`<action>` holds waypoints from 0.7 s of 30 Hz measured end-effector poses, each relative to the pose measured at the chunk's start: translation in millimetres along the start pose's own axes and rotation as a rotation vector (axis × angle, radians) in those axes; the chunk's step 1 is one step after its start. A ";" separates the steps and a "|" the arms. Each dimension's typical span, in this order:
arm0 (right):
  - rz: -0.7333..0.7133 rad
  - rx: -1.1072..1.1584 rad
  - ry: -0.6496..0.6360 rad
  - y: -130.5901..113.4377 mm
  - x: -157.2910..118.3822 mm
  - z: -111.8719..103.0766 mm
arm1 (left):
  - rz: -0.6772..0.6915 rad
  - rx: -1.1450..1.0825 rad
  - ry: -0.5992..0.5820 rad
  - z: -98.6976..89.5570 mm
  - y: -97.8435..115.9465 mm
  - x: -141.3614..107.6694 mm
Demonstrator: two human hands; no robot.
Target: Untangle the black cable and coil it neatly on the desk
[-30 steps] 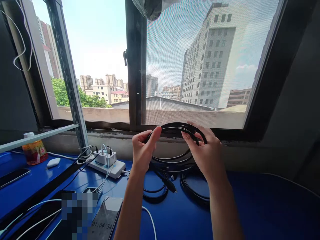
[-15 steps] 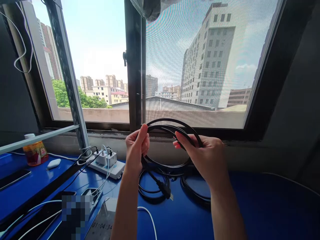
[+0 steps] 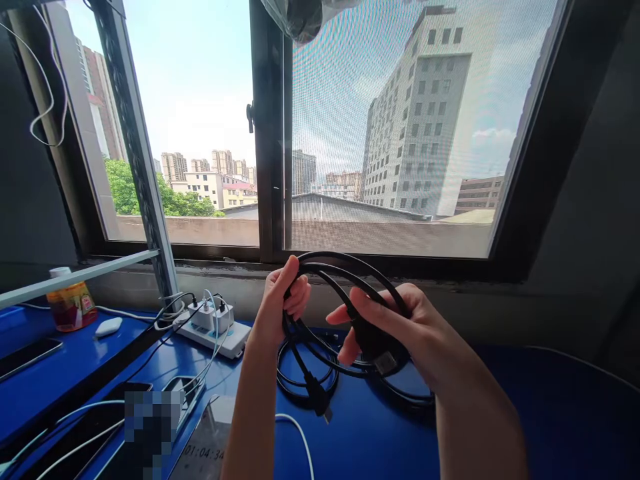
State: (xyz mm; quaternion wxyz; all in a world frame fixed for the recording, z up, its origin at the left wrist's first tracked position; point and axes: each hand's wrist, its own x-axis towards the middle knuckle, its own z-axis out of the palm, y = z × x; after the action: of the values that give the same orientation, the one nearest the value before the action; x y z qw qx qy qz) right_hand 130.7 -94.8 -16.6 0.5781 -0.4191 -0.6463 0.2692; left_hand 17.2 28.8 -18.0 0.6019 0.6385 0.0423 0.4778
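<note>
A black HDMI cable [image 3: 316, 395] hangs in loose loops between my hands, above the blue table. My left hand [image 3: 280, 303] is closed around the left side of the loops, thumb on top. One plug with a metal tip dangles below that hand. On the other side, my right hand [image 3: 413, 327] grips the loops together with the cable's second plug [image 3: 374, 345], its metal end pointing down. Behind and beneath lie two coiled black cables, a left coil [image 3: 289, 395] and a right coil [image 3: 417, 399], each partly hidden.
On the blue table [image 3: 370, 447] a white power strip [image 3: 235, 341] with chargers stands left. Near it lie phones [image 3: 30, 357], a white case [image 3: 109, 327], a timer display [image 3: 203, 453] and white cables. A metal shelf post [image 3: 135, 133] rises before the window.
My right hand has brought the second plug into view against the loops. The loops have dropped slightly, and the dangling plug has swung left and down. My left hand shifted slightly right.
</note>
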 end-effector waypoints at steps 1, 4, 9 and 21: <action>-0.004 0.051 -0.039 0.1 0.0 0.7 | 0.000 -0.010 -0.006 0.6 0.2 -0.3; -0.020 0.214 -0.090 -0.1 1.8 2.4 | -0.022 -0.026 -0.034 1.5 -0.2 -0.7; -0.015 0.206 0.004 -0.2 7.3 -1.0 | -0.075 -0.038 -0.097 1.0 -2.5 0.4; -0.303 -0.637 0.553 23.2 14.1 -12.0 | -0.109 0.081 0.088 -5.9 -0.4 6.4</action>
State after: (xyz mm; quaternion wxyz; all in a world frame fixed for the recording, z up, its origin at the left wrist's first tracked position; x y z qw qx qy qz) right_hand 147.9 -72.8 -26.3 0.6040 -0.5330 -0.5723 -0.1533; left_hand 17.0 37.2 -15.8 0.5983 0.6374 0.1228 0.4697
